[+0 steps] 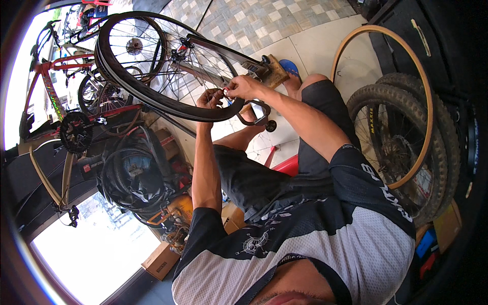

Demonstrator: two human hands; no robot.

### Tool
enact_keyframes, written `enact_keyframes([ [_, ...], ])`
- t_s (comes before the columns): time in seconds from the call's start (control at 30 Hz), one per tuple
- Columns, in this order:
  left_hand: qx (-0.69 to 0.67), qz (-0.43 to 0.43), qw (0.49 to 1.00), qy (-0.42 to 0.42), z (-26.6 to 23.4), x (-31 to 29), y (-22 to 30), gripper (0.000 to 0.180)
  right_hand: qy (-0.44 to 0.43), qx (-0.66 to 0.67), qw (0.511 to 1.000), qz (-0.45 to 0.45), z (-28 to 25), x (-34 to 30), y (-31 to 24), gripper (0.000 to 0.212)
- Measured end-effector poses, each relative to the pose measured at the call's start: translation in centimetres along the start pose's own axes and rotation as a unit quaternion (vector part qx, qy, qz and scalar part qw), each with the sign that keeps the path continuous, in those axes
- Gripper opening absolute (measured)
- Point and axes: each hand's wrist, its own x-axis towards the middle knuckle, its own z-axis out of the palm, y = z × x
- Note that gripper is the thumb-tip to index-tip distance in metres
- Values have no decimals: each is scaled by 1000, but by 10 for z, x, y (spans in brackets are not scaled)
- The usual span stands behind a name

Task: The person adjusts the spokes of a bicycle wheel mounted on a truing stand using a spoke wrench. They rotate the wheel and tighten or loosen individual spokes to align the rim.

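Observation:
A spoked bicycle wheel with a black rim point(152, 96) stands in a truing stand point(254, 68) in front of me. My left hand point(211, 97) pinches the rim's near edge from the inside. Just to its right, my right hand point(243, 86) holds a small red-tipped tool against the same spot on the rim. Both hands nearly touch each other. The wheel's hub point(178, 53) and spokes are in plain sight; what the fingertips grip is too small to make out.
A red-framed bicycle point(56, 86) and other bikes stand at the left. A pile of tyres and tubes point(132, 178) lies by my left knee. Knobby tyres and a tan-walled rim point(406, 117) lean at the right. Cardboard boxes point(160, 262) sit low.

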Motion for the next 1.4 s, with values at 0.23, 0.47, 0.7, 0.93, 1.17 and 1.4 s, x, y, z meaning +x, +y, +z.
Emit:
enact_keyframes([
  [0.23, 7, -7, 1000, 2, 0, 4, -3, 30, -7, 9, 1000, 5, -1, 0, 1, 41],
  [0.47, 21, -18, 1000, 5, -3, 5, -6, 29, -9, -21, 999, -24, 1, -9, -12, 40],
  [0.7, -12, -46, 999, 4, 0, 4, -5, 36, -18, -49, 998, -23, 3, -12, -16, 41],
  [0.93, -106, -139, 982, -66, -14, 3, -17, 38, -5, -60, 998, -27, 7, -14, -21, 41],
  [1.17, -149, -147, 973, -97, -3, 5, -14, 35, 2, -52, 998, -22, 8, -16, -21, 36],
  [1.4, -135, -87, 982, -103, -1, 11, -22, 26, -1, -60, 998, -30, 10, -15, -24, 36],
])
